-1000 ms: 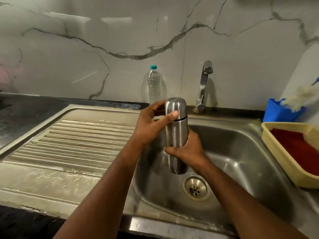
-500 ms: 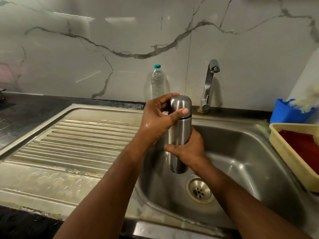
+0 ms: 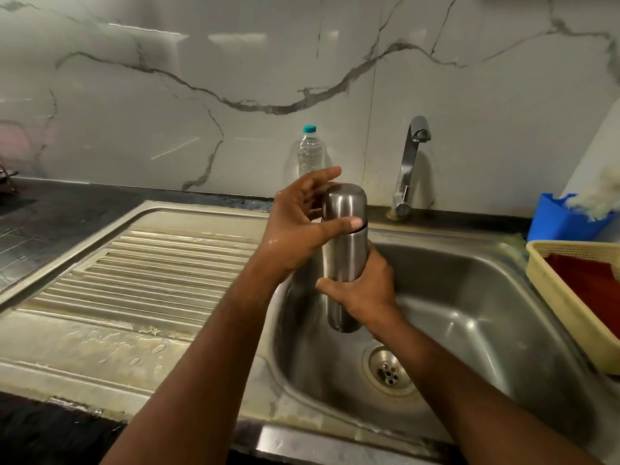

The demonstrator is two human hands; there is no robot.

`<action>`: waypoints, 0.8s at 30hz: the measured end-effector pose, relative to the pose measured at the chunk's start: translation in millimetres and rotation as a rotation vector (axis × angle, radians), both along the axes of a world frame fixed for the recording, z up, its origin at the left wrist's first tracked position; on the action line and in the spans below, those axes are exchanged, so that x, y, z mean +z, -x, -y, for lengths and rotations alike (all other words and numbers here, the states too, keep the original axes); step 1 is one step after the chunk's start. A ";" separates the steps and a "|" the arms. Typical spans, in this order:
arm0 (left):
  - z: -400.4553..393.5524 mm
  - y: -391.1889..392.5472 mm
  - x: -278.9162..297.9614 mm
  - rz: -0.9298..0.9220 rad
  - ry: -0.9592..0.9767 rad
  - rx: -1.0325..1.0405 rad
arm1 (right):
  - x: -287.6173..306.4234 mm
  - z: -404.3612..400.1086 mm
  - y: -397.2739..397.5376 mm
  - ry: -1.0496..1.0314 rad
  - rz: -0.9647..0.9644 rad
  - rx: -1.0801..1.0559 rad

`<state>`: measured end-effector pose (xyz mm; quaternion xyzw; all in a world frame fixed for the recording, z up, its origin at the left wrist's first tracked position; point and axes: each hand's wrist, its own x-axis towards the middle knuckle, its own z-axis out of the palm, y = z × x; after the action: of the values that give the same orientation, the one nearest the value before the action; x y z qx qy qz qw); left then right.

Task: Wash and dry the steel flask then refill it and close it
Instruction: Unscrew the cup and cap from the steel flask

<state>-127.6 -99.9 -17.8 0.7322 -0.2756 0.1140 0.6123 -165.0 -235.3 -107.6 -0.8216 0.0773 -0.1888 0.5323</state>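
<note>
The flask [image 3: 344, 260] is held upright over the sink [image 3: 476, 297]. Its body is gripped by the right hand [image 3: 364, 293], probably to keep it steady, while the cap [image 3: 344, 207] is pinched by the left hand [image 3: 298, 226], thumb in front, seemingly for turning. The tap [image 3: 411, 162] and a plastic bottle [image 3: 311, 152] stand behind, a basket [image 3: 550, 283] at right; nothing is blocking.
</note>
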 end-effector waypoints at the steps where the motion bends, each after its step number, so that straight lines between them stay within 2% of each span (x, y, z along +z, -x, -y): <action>1: 1.8 1.2 -1.2 0.025 -0.008 0.083 | 0.0 -0.4 0.4 0.009 0.001 0.011; 3: 5.7 3.1 -5.0 0.079 -0.052 0.192 | -1.2 -1.2 0.9 0.026 -0.002 0.030; 4: 6.8 3.0 -6.1 0.089 -0.078 0.173 | -1.3 -1.7 1.5 0.027 -0.003 0.038; 7: -1.6 2.5 -0.8 0.024 -0.112 -0.098 | -2.1 -1.4 2.7 0.009 0.004 0.056; 9: -11.1 0.5 4.4 0.001 -0.127 -0.189 | -2.4 0.2 2.4 0.009 0.009 0.059; 12: -14.3 -0.6 7.9 0.063 -0.183 -0.066 | -3.3 1.7 1.2 0.006 0.011 0.058; 15: -11.8 0.4 7.0 0.076 -0.152 0.094 | -4.7 2.3 -0.5 0.016 0.012 0.063; 20: -4.8 0.1 7.2 0.203 -0.153 0.253 | -5.4 1.9 -0.2 0.033 0.019 0.083; 24: -3.6 0.3 13.9 0.136 -0.111 0.297 | -6.4 3.4 -0.7 0.046 0.035 0.075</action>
<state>-127.9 -96.3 -3.9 0.7880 -0.2109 0.2372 0.5275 -164.3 -238.7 -114.0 -0.8324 0.0328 -0.1846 0.5214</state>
